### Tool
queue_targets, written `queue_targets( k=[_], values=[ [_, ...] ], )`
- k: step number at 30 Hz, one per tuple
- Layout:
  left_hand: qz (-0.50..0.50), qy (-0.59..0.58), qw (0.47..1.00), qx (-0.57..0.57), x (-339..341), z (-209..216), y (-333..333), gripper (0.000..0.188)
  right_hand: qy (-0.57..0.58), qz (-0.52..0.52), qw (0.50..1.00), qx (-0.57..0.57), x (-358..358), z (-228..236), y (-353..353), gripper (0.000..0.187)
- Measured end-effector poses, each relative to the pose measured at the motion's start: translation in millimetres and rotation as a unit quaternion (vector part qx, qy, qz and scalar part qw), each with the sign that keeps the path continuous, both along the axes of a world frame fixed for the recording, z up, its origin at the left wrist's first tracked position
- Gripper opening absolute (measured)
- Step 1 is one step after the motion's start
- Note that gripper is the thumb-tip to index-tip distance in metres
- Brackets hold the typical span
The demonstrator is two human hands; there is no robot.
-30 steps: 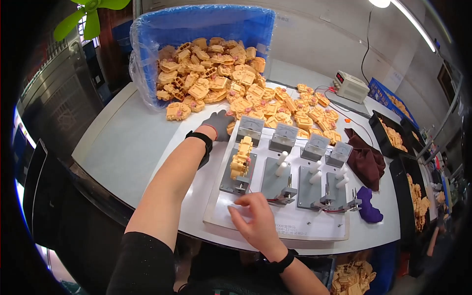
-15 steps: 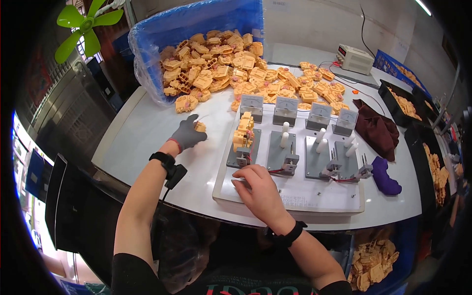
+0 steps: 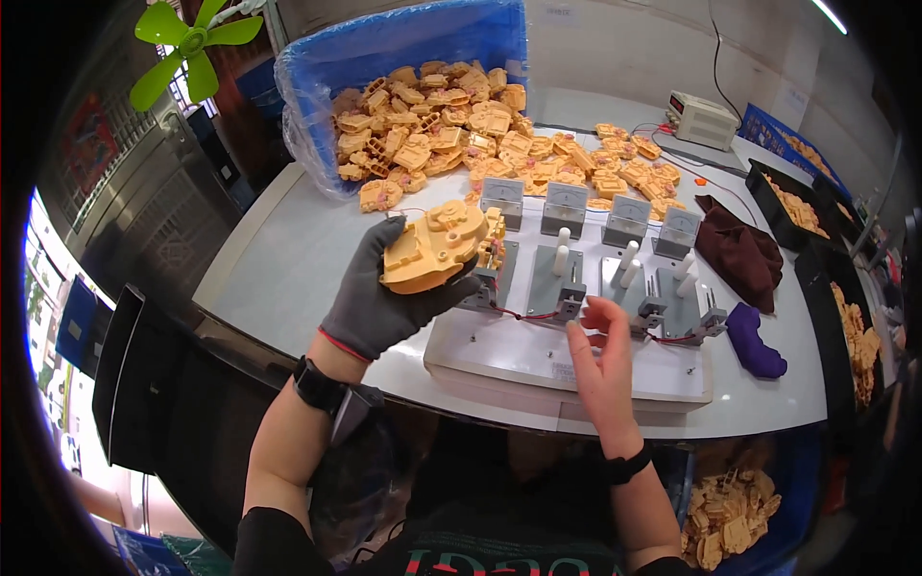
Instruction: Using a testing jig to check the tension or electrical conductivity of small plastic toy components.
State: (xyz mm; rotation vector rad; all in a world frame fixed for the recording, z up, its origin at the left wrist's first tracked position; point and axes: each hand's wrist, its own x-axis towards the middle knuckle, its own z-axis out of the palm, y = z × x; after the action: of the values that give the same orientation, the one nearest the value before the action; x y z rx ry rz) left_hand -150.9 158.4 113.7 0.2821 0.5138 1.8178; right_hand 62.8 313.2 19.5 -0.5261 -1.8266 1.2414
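My left hand [image 3: 370,298], in a grey glove with a red cuff edge, grips a yellow plastic housing [image 3: 437,245] with molded recesses and a thin wire at its top. It is raised in front of the leftmost fixture of a white test board [image 3: 499,350]. Another yellow housing [image 3: 494,240] sits on that fixture, partly hidden behind the held one. My bare right hand [image 3: 605,365] is open, thumb and curled fingers apart. Its fingertips are beside the metal clamp block [image 3: 571,300] of the second fixture; I cannot tell whether they touch it.
Several analog meters [image 3: 565,206] line the board's back edge. Beyond are a heap of housings and a tipped blue bin [image 3: 303,86]. On the right lie a dark brown cloth [image 3: 740,250], a purple cloth item [image 3: 754,344] and black trays [image 3: 789,204]. A power supply [image 3: 701,120] stands behind.
My left hand has lifted the housing from the table and brought it nearer and to the right. My right hand has shifted right, from the first fixture to the second.
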Motion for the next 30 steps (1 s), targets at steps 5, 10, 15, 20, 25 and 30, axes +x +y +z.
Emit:
queue_targets(
  k=[5,10,15,20,25,30],
  values=[
    [-0.025,-0.002,0.998,0.066,8,-29,22,0.05,0.025,0.038,0.998,-0.051,-2,2,1,0.042],
    [0.008,0.22,0.975,-0.028,37,-8,18,0.073,0.028,0.051,0.998,-0.029,4,-2,4,0.044],
    [-0.015,0.256,0.966,0.029,41,-3,11,0.076,0.007,0.048,0.998,0.033,8,1,2,0.046],
    [0.001,0.169,0.984,0.053,21,-9,17,0.068,0.003,0.086,0.996,-0.019,8,7,3,0.047],
    [0.128,0.778,0.614,-0.043,-1,33,49,0.047,0.03,0.119,0.992,-0.01,5,6,7,0.04],
    [0.094,0.94,0.323,0.059,-14,53,102,0.039,0.046,0.139,0.989,-0.019,7,4,11,0.033]
  ],
)
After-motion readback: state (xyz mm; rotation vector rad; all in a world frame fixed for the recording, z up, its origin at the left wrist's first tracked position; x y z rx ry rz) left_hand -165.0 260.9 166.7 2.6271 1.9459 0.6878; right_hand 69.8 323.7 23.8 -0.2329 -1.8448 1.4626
